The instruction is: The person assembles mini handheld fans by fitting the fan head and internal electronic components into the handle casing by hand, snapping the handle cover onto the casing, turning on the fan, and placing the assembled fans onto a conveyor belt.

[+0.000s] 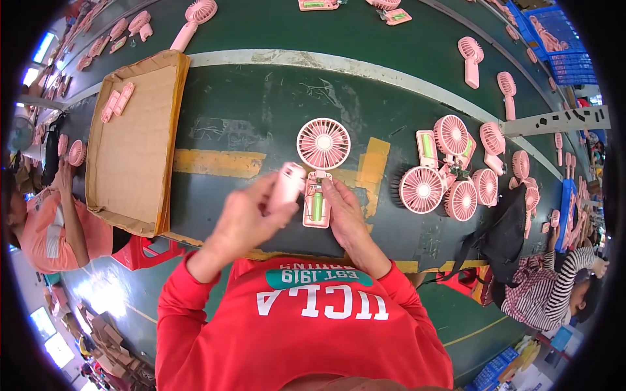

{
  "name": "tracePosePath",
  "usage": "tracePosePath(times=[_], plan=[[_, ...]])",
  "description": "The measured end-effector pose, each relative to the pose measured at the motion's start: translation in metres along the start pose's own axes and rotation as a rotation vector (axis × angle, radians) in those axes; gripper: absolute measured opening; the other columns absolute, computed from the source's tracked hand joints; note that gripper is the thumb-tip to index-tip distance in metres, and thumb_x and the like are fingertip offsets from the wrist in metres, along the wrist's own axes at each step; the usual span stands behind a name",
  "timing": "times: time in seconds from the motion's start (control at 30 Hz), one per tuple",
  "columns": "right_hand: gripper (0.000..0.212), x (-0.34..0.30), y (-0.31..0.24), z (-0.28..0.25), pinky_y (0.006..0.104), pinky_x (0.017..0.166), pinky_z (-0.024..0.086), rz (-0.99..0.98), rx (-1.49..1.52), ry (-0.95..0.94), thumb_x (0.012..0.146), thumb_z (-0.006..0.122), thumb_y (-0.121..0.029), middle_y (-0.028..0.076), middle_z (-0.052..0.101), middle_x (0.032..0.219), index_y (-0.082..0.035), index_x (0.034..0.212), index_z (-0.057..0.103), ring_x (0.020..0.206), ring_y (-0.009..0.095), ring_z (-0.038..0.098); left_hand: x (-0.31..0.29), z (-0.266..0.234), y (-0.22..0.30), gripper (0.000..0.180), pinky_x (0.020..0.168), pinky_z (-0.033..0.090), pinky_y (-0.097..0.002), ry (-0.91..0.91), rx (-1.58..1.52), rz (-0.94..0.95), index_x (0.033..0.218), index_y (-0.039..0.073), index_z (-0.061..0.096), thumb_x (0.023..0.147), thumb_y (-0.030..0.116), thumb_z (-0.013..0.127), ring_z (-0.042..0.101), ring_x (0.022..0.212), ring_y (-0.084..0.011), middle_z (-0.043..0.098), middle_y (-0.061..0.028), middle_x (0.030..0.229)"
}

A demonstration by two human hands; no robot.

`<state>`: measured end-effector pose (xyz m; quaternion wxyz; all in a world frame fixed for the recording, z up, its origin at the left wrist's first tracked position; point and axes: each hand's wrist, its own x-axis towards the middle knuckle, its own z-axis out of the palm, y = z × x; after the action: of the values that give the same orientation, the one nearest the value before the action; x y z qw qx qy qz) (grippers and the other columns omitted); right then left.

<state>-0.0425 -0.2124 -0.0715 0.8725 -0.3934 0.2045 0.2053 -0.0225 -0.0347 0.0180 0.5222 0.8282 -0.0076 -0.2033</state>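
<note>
Head view looks straight down on a long dark green surface (261,111) that runs across the picture like a work line, scuffed, with a pale grey stripe along its far part and worn yellow tape patches near the middle. Below its near edge lies a green floor with yellow lines, and bright windows show at the far left rim.

At the centre lies a pink handheld fan (321,171), round grille far, handle near, its back open so a green battery (317,206) shows inside. The right hand (347,218) rests flat beside the handle, fingers open and touching its right edge, closed on nothing. The left hand (251,218) is closed around a pink handle cover (287,186), held just left of the open handle.

To the left sits a shallow brown cardboard tray (140,163) with two pink parts (117,101) in its far corner. To the right a cluster of pink fans (450,173) lies heaped together, with single fans scattered farther along. Blue plastic crates (564,55) stand at the far right. A red stool (140,253) stands under the near edge. A person in an orange top (49,238) works at the left, and a person in a striped top (551,296) at the right.
</note>
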Motion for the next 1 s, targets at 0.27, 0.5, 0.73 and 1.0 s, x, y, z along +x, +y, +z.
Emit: tracePosePath(times=[0.27, 0.5, 0.73, 1.0], plan=[[0.035, -0.011, -0.009, 0.006, 0.0288, 0.087, 0.047, 0.001, 0.063, -0.026, 0.097, 0.044, -0.018, 0.008, 0.053, 0.118, -0.002, 0.127, 0.044, 0.105, 0.015, 0.054, 0.001, 0.036, -0.003, 0.058, 0.062, 0.052, -0.0403, 0.053, 0.393, 0.077, 0.115, -0.010, 0.050, 0.076, 0.028, 0.067, 0.065, 0.069, -0.0361, 0.064, -0.0253, 0.084], [0.046, -0.016, -0.014, 0.001, 0.0304, 0.092, 0.041, 0.074, 0.078, -0.206, 0.090, 0.039, -0.009, 0.008, 0.050, 0.123, -0.002, 0.135, 0.034, 0.112, 0.016, 0.050, 0.002, 0.047, -0.002, 0.060, 0.059, 0.052, -0.0410, 0.070, 0.513, 0.096, 0.116, -0.010, 0.048, 0.076, 0.030, 0.068, 0.065, 0.067, -0.0369, 0.064, -0.0255, 0.081], [0.057, -0.015, -0.014, 0.004, 0.0315, 0.100, 0.034, 0.068, -0.035, -0.271, 0.086, 0.038, -0.006, 0.010, 0.040, 0.133, -0.001, 0.141, 0.023, 0.120, 0.018, 0.041, -0.001, 0.050, -0.004, 0.061, 0.052, 0.050, -0.0388, 0.079, 0.574, 0.166, 0.115, -0.014, 0.048, 0.076, 0.028, 0.068, 0.064, 0.058, -0.0335, 0.062, -0.0227, 0.071], [0.062, -0.014, -0.013, 0.006, 0.0301, 0.102, 0.031, 0.060, -0.145, -0.316, 0.082, 0.038, -0.004, 0.009, 0.038, 0.134, -0.003, 0.142, 0.020, 0.123, 0.017, 0.038, -0.003, 0.047, -0.009, 0.062, 0.053, 0.051, -0.0367, 0.018, 0.618, 0.167, 0.114, -0.018, 0.047, 0.074, 0.024, 0.069, 0.064, 0.059, -0.0316, 0.062, -0.0218, 0.071]])
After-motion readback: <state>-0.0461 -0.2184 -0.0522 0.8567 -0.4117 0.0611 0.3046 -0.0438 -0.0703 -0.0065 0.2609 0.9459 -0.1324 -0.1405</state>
